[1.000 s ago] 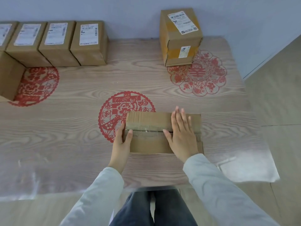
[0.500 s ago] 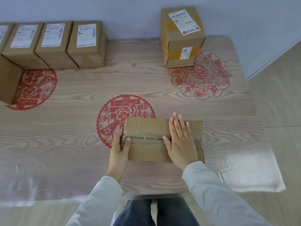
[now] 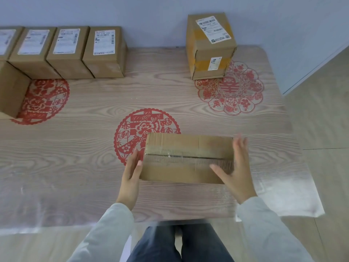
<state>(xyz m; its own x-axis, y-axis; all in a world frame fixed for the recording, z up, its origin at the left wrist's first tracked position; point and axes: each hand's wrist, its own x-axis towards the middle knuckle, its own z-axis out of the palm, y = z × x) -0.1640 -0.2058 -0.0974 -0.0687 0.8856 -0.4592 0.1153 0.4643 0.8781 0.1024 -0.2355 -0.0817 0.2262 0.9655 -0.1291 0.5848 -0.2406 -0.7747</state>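
Observation:
A brown cardboard box (image 3: 187, 157) with a clear-taped top seam lies on the wood-grain table (image 3: 85, 144), close to the near edge. My left hand (image 3: 132, 171) rests against the box's left end with straight fingers and the thumb on the top edge. My right hand (image 3: 236, 167) is at the box's right end, fingers straight and spread, thumb over the top near corner; it is motion-blurred, so contact with the side is unclear.
A row of several labelled cardboard boxes (image 3: 69, 52) stands along the wall at the back left. Another box (image 3: 11, 91) sits at the left edge. A taller labelled box (image 3: 209, 46) with yellow tape stands at the back right. The table's right edge (image 3: 294, 148) borders tiled floor.
My right hand has slid from flat on the box's top to its right end. The left hand has stayed at the left end.

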